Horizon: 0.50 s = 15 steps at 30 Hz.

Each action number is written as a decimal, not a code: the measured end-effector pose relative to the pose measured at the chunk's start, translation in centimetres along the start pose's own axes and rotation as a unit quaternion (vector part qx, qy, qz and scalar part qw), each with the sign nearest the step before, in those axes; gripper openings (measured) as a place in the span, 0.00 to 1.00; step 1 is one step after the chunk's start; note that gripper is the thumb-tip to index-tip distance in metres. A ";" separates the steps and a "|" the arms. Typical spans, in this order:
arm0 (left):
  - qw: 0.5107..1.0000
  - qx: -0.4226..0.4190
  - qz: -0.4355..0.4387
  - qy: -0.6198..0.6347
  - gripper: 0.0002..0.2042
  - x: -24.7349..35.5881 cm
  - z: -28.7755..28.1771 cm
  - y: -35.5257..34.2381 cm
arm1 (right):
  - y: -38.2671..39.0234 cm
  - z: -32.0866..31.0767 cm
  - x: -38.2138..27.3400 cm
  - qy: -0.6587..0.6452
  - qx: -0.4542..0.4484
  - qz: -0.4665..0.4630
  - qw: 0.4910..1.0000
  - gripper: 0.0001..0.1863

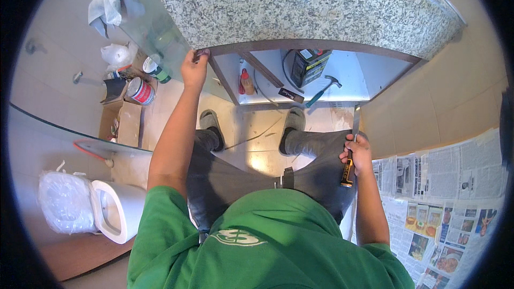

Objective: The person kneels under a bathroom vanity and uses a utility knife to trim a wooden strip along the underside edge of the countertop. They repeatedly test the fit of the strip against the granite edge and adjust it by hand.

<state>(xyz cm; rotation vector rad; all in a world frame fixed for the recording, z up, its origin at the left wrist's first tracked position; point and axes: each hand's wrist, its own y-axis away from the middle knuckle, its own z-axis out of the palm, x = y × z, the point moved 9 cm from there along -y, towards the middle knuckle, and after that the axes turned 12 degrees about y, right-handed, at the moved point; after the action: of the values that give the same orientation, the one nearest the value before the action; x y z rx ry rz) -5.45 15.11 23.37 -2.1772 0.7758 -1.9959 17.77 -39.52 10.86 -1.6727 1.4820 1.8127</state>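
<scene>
And there's the left hand (194, 70) pinching the dark-brown wooden cabinet frame (321, 44), standing but doorless, chiselling seemingly not under way, right hand (357, 152) wrapped round a yellow-and-black-handled steel chisel (348, 171) before the frame's right side!

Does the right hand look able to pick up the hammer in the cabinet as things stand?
Probably not directly: the right hand holds a yellow-handled tool, although the open cabinet seems to leave the hammer accessible from the front.

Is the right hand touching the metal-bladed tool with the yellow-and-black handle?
Touching. The head view shows the right hand wrapped around the tool, with no gap.
</scene>
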 end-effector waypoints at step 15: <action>0.998 0.007 0.057 -0.030 0.12 -0.8 -0.3 -0.5 | -0.5 0.7 -0.1 -0.008 -0.009 0.000 1.000 0.17</action>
<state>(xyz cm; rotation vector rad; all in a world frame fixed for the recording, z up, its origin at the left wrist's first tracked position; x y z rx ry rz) -5.56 15.97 22.86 -2.1249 0.8545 -1.8670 17.78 -38.69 10.60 -1.6633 1.4637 1.8410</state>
